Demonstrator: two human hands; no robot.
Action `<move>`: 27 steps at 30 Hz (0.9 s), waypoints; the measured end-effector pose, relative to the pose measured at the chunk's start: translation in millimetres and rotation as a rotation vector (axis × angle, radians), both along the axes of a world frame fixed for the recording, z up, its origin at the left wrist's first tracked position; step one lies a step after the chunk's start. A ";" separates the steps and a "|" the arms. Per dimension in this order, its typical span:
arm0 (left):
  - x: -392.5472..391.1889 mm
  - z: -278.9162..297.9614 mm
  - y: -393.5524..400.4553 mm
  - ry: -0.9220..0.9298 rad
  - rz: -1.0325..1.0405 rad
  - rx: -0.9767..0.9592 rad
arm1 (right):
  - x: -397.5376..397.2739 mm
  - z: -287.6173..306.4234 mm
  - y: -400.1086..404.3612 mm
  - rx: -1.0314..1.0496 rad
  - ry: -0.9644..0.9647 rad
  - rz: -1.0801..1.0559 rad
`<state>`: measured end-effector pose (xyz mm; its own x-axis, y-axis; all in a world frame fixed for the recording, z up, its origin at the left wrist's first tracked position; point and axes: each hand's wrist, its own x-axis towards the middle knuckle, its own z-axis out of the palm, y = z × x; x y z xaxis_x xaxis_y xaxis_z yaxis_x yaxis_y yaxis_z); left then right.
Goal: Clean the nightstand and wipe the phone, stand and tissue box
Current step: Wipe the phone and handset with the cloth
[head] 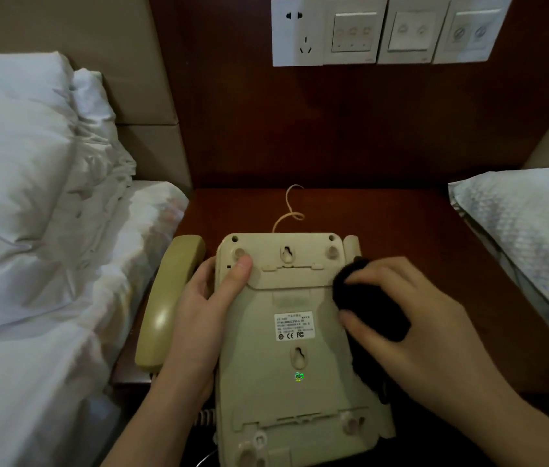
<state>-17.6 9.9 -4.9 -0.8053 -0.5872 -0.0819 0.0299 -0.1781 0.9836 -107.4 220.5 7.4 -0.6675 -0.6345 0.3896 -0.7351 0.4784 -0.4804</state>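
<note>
Cream plastic, hard and smooth, made up the telephone base (pixel 286 332), which was turned underside-up over the dark wooden table (pixel 401 224) between two beds; it looked light and stiff, probably a little slippery, best gripped by its side edges rather than the thin moulded tabs, with care for the cord (pixel 288 214) looping off its far end. The left hand (pixel 199 308) held the base along its left edge, thumb laid flat across the upper left corner of the underside and fingers curled beneath out of sight. The right hand (pixel 414 318) sat against the base's right edge, fingers bent round a dark cloth (pixel 370 305) bunched in the palm and pressed to the plastic there; the cloth was soft and would follow the recesses easily. The handset (pixel 168 301) lay off the cradle just left of the left hand, along the table's edge beside the white bedding (pixel 30 197), its coiled cord showing below the wrist. A label (pixel 295 325) sat mid-underside, between the two hands. No stand or tissue box was in view.
</note>
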 end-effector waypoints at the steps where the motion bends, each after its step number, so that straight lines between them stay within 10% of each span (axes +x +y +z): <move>1: 0.1 0.5 -0.4 0.000 0.001 -0.001 | 5.3 -2.3 2.7 0.019 -0.004 0.018; 21: 0.3 0.0 5.2 0.010 -0.065 0.009 | -3.5 -9.7 -11.4 -0.213 -0.024 -0.117; 27: -2.6 1.1 10.0 0.047 -0.002 -0.011 | 34.9 -0.3 -56.8 0.023 0.052 0.219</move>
<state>-20.3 19.9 -3.8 -0.8094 -0.5861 -0.0375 0.0759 -0.1678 0.9829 -72.6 163.7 7.1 -0.4919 -0.7713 0.4039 -0.8464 0.3147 -0.4297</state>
